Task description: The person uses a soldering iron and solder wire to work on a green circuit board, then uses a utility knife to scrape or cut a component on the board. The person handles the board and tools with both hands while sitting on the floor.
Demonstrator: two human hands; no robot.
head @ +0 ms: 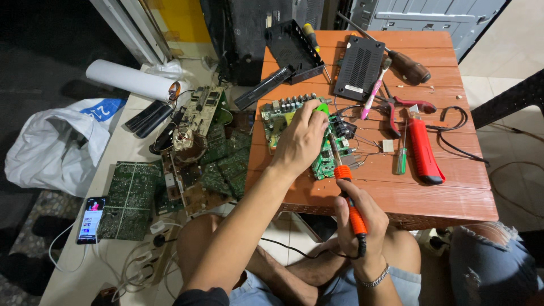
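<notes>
The left hand (300,139) presses down on the green board (294,133) on the red table (442,192), its grip closed on a small green thing at the board's top edge, so the board lies flat and does not slide. The right hand (360,218) has its grip wrapped tight round the orange iron (348,195), low on the handle like a pen, tip touching the board. Pliers (396,107) and a red knife (425,153) lie close by, easy to reach.

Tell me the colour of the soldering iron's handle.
Orange, on the soldering iron in the head view.
</notes>
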